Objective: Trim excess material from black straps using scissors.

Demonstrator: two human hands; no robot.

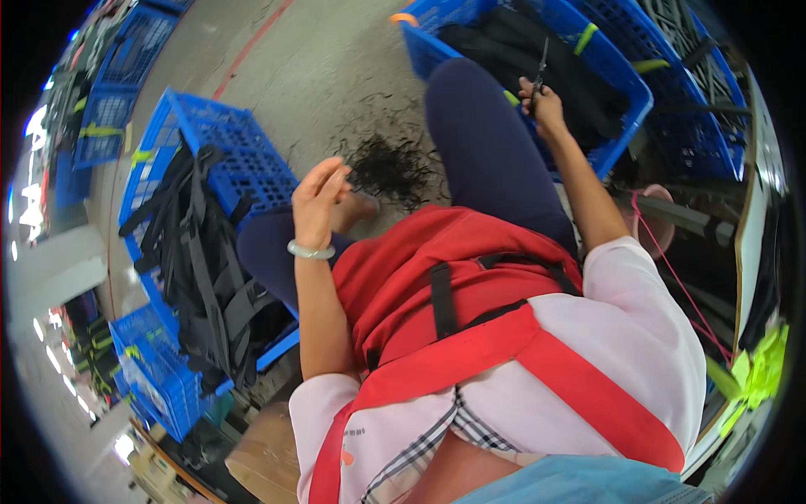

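Beyond our bare left hand (319, 203) we have room over grey concrete floor (294, 97); a blue plastic lattice crate (231, 151) walls its left. Our right knee in navy cloth (463, 99) stands between it and our bare right hand (542, 109).

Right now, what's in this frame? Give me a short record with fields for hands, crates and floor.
Right hand: gripping a scissors-like tool, tip up
Left hand: raised, fingers bent, no held item visible
Left crate: blue, holding black straps
Right crate: blue, holding dark pieces
Floor: loose black scraps
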